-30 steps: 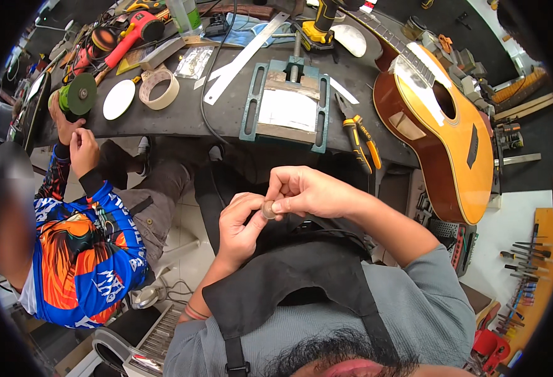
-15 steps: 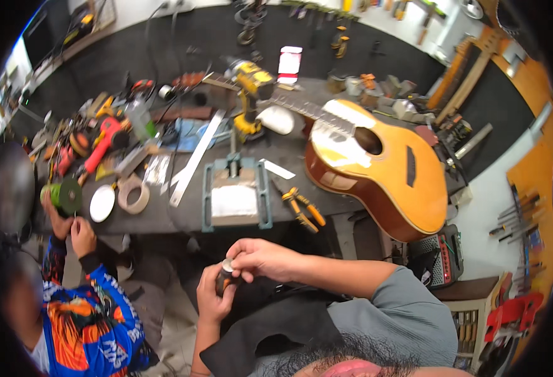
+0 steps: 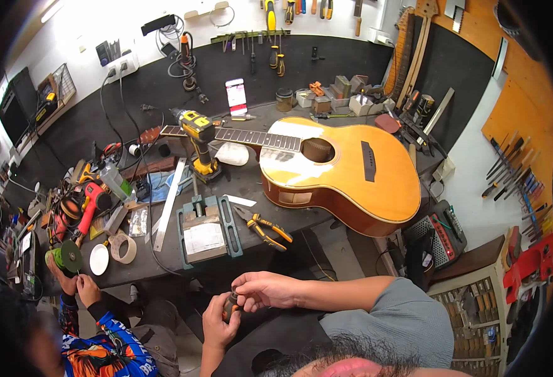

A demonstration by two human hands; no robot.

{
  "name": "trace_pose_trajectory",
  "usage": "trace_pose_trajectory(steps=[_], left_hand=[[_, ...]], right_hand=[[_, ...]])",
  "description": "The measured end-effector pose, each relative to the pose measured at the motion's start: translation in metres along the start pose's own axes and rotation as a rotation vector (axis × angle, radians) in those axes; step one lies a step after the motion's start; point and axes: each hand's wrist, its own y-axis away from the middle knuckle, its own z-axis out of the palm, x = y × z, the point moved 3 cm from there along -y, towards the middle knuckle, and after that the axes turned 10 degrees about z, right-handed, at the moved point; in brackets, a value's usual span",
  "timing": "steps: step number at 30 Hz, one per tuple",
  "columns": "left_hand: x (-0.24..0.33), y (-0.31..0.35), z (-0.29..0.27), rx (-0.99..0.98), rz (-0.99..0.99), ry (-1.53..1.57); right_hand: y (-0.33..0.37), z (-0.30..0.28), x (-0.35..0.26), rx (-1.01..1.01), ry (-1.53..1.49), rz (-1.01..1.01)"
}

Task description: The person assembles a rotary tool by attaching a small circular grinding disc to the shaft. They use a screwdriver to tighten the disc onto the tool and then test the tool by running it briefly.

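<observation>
In front of my body, beyond the bench edge, my left hand [image 3: 218, 327] wraps round a short black-and-orange handled tool [image 3: 230, 306]. My right hand [image 3: 267, 293] pinches the tool's upper end between thumb and fingers, which hide its tip. Nearest on the bench are orange-and-black pliers [image 3: 269, 232], lying with jaws apart, and a green-grey vise [image 3: 231, 234] with a pale sheet on it. An acoustic guitar [image 3: 345, 179] lies face up farther back to the right.
At left, a co-worker's hands [image 3: 78, 286] hold a green round reel [image 3: 69, 256]. A yellow cordless drill [image 3: 201, 147] stands beside the guitar neck. A steel ruler [image 3: 171, 204], tape roll [image 3: 123, 249] and white disc [image 3: 99, 259] lie nearby. An amplifier-like box [image 3: 439, 237] stands right.
The view has swung up and to the right, showing more wall. My hands stay on the tool; its silvery round end, visible before, is now covered by my right fingers.
</observation>
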Motion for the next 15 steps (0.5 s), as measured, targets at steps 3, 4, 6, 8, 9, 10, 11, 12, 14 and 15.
trace_pose_trajectory(steps=[3,4,6,8,9,10,11,12,14,15], left_hand=[[0.015,-0.009,0.000,-0.124,-0.023,0.027],[0.021,-0.012,0.000,-0.143,-0.002,0.053],[0.035,-0.021,0.001,-0.183,0.045,0.107],[0.039,-0.022,0.003,-0.235,0.030,0.109],[0.041,-0.024,0.005,-0.250,0.033,0.110],[0.043,-0.025,0.006,-0.263,0.035,0.110],[0.046,-0.027,0.006,-0.281,0.022,0.117],[0.048,-0.030,0.006,-0.299,0.008,0.125],[0.053,-0.034,0.006,-0.327,-0.028,0.141],[0.056,-0.034,0.005,-0.337,-0.051,0.150]], right_hand=[[0.019,0.000,-0.002,0.021,-0.013,-0.002],[0.025,0.000,-0.002,0.011,-0.018,-0.012],[0.037,-0.003,-0.003,-0.004,-0.028,-0.037],[0.046,-0.008,-0.005,-0.023,-0.038,-0.040],[0.049,-0.010,-0.006,-0.034,-0.042,-0.040],[0.053,-0.012,-0.007,-0.035,-0.047,-0.039],[0.057,-0.012,-0.009,-0.032,-0.052,-0.039],[0.061,-0.014,-0.011,-0.029,-0.058,-0.038],[0.064,-0.018,-0.014,-0.054,-0.049,-0.040],[0.065,-0.020,-0.015,-0.068,-0.044,-0.040]])
